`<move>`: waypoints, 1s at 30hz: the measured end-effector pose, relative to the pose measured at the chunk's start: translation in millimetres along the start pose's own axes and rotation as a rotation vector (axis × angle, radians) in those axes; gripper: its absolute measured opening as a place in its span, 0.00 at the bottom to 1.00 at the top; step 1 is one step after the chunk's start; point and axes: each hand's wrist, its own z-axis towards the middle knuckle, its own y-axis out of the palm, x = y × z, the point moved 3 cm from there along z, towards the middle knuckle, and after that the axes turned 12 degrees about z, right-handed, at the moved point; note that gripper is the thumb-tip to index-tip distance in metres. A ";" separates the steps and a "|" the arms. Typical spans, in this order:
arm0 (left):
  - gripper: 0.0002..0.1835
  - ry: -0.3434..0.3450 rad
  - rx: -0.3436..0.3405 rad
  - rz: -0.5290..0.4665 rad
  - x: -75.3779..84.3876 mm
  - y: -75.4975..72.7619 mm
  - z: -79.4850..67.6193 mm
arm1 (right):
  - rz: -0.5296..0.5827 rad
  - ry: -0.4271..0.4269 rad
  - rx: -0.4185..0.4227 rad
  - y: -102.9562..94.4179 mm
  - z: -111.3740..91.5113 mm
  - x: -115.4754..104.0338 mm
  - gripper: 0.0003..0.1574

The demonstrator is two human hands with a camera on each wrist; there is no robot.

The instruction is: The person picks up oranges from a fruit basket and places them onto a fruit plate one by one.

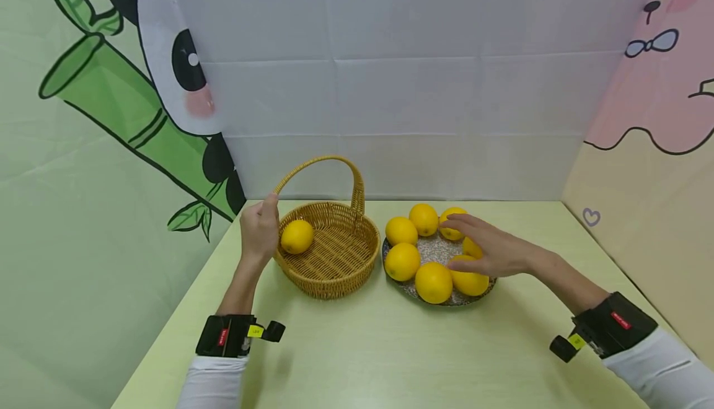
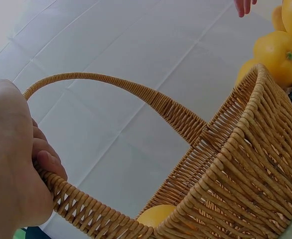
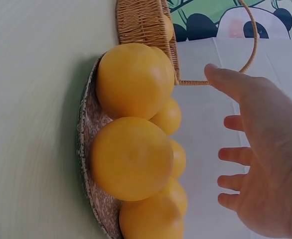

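My left hand [image 1: 260, 228] grips the left side of the arched handle of a woven wicker basket [image 1: 329, 289]. One orange [image 1: 297, 237] lies inside the basket at its left; in the left wrist view its top shows above the woven rim. My right hand [image 1: 493, 245] is over the right part of a speckled plate [image 1: 432, 249], thumb and fingers apart, with nothing between them. Several oranges [image 3: 132, 158] stand in a ring on that plate, some partly hidden by this hand. From the right wrist, the fingers [image 3: 235, 156] appear above the fruit.
Basket and plate stand side by side on a pale green table [image 1: 357, 353]. Behind them rises a whitish cloth backdrop [image 1: 401, 99], with a panda and bamboo drawn at the left and a pink figure at the right. Each wrist wears a black strap [image 1: 225, 336] with a small camera.
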 end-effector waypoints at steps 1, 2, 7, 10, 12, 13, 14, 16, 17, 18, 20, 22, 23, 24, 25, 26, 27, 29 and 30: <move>0.35 0.002 0.000 0.000 0.2 0.0 0.0 | -0.012 -0.001 0.013 -0.6 0.4 -1.2 0.55; 0.35 0.003 0.001 -0.001 0.2 0.0 0.0 | -0.026 -0.005 0.024 -0.8 1.0 -2.2 0.56; 0.36 0.002 0.002 -0.001 -1.0 0.4 0.5 | -0.067 -0.015 0.055 -1.3 4.2 -6.0 0.59; 0.36 0.005 0.003 -0.004 -1.5 0.7 0.5 | -0.076 -0.011 0.053 0.0 6.4 -6.7 0.60; 0.36 0.007 0.002 -0.008 -1.0 0.7 0.3 | -0.078 -0.008 0.050 1.2 8.1 -8.2 0.59; 0.36 0.009 0.001 -0.008 -0.9 0.7 0.3 | -0.080 -0.011 0.049 1.8 9.2 -9.1 0.59; 0.36 0.011 0.000 -0.009 -0.7 0.5 0.2 | -0.081 -0.015 0.048 2.5 10.4 -10.2 0.59; 0.35 0.012 -0.002 -0.008 -0.4 0.2 0.1 | -0.083 -0.028 0.048 3.4 13.2 -13.7 0.59; 0.35 0.013 -0.001 -0.005 -0.3 0.0 0.0 | -0.083 -0.034 0.048 3.8 14.9 -15.7 0.59; 0.35 0.014 0.002 -0.001 -0.4 -0.3 0.0 | -0.085 -0.043 0.049 4.6 16.8 -17.4 0.59; 0.36 0.015 0.008 0.006 -0.6 -0.7 0.2 | -0.086 -0.061 0.050 6.1 21.4 -21.6 0.58; 0.36 0.017 0.012 0.006 -0.8 -0.8 0.4 | -0.079 -0.076 0.050 8.1 26.7 -26.2 0.58; 0.36 0.017 0.014 0.009 -0.9 -0.9 0.5 | -0.074 -0.082 0.049 9.4 29.6 -28.4 0.58; 0.36 0.016 0.014 0.007 -0.9 -0.8 0.6 | -0.073 -0.088 0.046 11.0 32.8 -30.6 0.58; 0.36 0.015 0.012 0.004 -0.9 -0.6 0.6 | -0.068 -0.091 0.043 12.5 36.0 -33.1 0.58; 0.36 0.014 0.011 0.003 -0.9 -0.4 0.6 | -0.066 -0.095 0.040 14.0 39.4 -35.5 0.58; 0.36 0.013 0.010 0.000 -0.6 -0.4 0.5 | -0.065 -0.100 0.036 15.6 43.1 -38.1 0.58; 0.36 0.012 0.008 -0.002 -0.1 -0.2 0.4 | -0.080 -0.110 0.028 19.1 50.8 -42.9 0.58; 0.35 0.014 0.008 -0.005 0.2 -0.1 0.3 | -0.087 -0.117 0.022 20.9 55.0 -45.5 0.58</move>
